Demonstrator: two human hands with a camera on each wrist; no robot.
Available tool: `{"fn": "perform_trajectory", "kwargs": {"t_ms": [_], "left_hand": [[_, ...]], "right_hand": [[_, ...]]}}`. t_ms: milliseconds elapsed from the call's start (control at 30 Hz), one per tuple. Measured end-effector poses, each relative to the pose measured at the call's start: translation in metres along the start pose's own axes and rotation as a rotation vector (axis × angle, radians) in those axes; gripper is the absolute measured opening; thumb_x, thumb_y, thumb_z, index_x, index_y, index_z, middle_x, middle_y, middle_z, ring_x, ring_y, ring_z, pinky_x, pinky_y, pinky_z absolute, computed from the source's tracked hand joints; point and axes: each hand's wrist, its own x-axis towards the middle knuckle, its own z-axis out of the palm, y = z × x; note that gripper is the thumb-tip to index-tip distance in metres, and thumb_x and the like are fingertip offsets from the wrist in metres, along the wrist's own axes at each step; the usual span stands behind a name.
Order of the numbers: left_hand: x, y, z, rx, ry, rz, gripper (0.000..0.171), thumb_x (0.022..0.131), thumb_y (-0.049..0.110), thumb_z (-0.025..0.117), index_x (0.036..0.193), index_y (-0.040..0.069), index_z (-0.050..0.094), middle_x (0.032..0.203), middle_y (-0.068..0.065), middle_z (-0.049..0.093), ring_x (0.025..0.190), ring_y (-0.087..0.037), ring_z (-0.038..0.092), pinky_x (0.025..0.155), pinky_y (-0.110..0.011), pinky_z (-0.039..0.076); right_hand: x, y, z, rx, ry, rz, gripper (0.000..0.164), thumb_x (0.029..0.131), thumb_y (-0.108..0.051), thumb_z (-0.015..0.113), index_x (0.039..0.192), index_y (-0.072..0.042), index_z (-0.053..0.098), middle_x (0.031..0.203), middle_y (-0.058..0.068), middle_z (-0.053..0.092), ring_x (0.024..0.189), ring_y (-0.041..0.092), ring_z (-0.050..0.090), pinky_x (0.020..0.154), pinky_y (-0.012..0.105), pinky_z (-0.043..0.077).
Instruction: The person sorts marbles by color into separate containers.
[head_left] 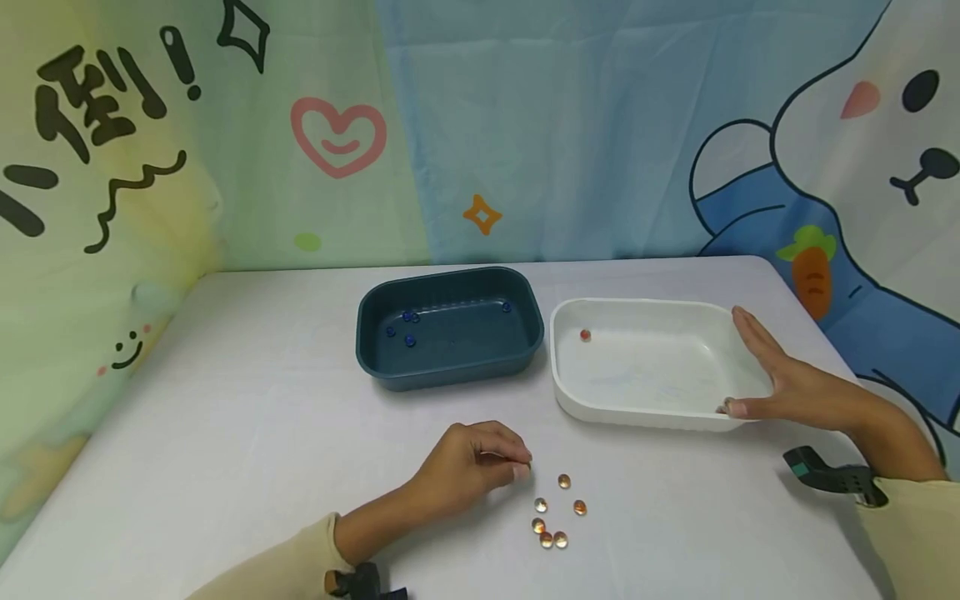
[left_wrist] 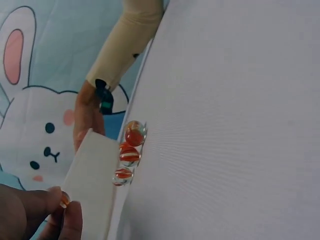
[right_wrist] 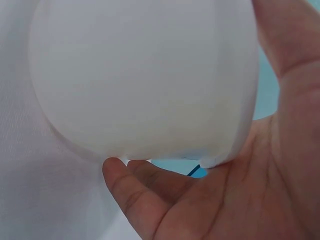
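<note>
Between its thumb and fingertips my left hand [head_left: 468, 467] pinches an orange-and-clear glass marble [left_wrist: 65, 200], best seen in the left wrist view. The hand is just above the table, left of several loose orange-and-clear marbles [head_left: 564, 481]. My right hand [head_left: 798, 387] grips the right end of a white tray [head_left: 645, 421], thumb at its near corner, fingers along the end wall. One red-orange marble [head_left: 585, 335] lies inside at the tray's far left. Something small beside the right thumb is too unclear to name.
A dark blue tray [head_left: 450, 372] stands left of the white one, with several blue marbles [head_left: 409, 341] on its floor. White cloth covers the table [head_left: 247, 417]. Behind hangs a printed cartoon curtain [head_left: 570, 125].
</note>
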Motion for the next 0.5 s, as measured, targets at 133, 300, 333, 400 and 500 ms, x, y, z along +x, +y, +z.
{"fn": "perform_trajectory", "kwargs": {"t_ms": [133, 300, 333, 400, 500], "left_hand": [[0.007, 0.001, -0.001, -0.029, 0.030, -0.008, 0.011, 0.085, -0.006, 0.071, 0.094, -0.004, 0.075, 0.094, -0.001, 0.068, 0.094, -0.015, 0.063, 0.080, -0.029, 0.055], [0.017, 0.004, -0.002, -0.035, 0.070, 0.001, 0.011, 0.084, -0.007, 0.070, 0.094, -0.006, 0.074, 0.094, -0.003, 0.068, 0.093, -0.016, 0.064, 0.079, -0.028, 0.055], [0.019, 0.004, -0.002, -0.042, 0.076, 0.001, 0.011, 0.084, -0.007, 0.070, 0.095, -0.006, 0.074, 0.095, -0.004, 0.068, 0.093, -0.016, 0.064, 0.079, -0.028, 0.055], [0.024, 0.005, -0.002, -0.054, 0.089, -0.003, 0.012, 0.084, -0.007, 0.070, 0.096, -0.007, 0.074, 0.096, -0.006, 0.068, 0.093, -0.016, 0.064, 0.080, -0.028, 0.054], [0.031, 0.008, -0.001, -0.066, 0.105, -0.010, 0.014, 0.085, -0.005, 0.070, 0.099, -0.007, 0.074, 0.099, -0.007, 0.068, 0.096, -0.014, 0.063, 0.081, -0.027, 0.054]], "right_hand": [[0.000, 0.000, 0.000, -0.001, -0.002, 0.002, 0.124, 0.077, -0.030, 0.079, 0.150, -0.033, -0.022, 0.157, 0.004, -0.028, 0.139, 0.052, -0.013, 0.079, 0.081, 0.022], [-0.001, 0.000, 0.000, 0.001, -0.004, -0.001, 0.125, 0.077, -0.029, 0.079, 0.149, -0.034, -0.023, 0.157, 0.004, -0.028, 0.139, 0.052, -0.012, 0.079, 0.081, 0.022], [-0.001, 0.001, 0.000, 0.000, -0.004, 0.001, 0.125, 0.077, -0.029, 0.079, 0.149, -0.034, -0.023, 0.157, 0.004, -0.028, 0.139, 0.052, -0.012, 0.079, 0.081, 0.022], [-0.001, 0.001, 0.000, 0.000, -0.005, 0.003, 0.125, 0.077, -0.029, 0.079, 0.149, -0.034, -0.023, 0.157, 0.004, -0.028, 0.139, 0.052, -0.012, 0.079, 0.081, 0.022], [0.000, 0.001, 0.000, 0.000, -0.005, 0.007, 0.124, 0.077, -0.029, 0.078, 0.149, -0.035, -0.023, 0.157, 0.004, -0.028, 0.139, 0.052, -0.012, 0.079, 0.081, 0.022]]}}
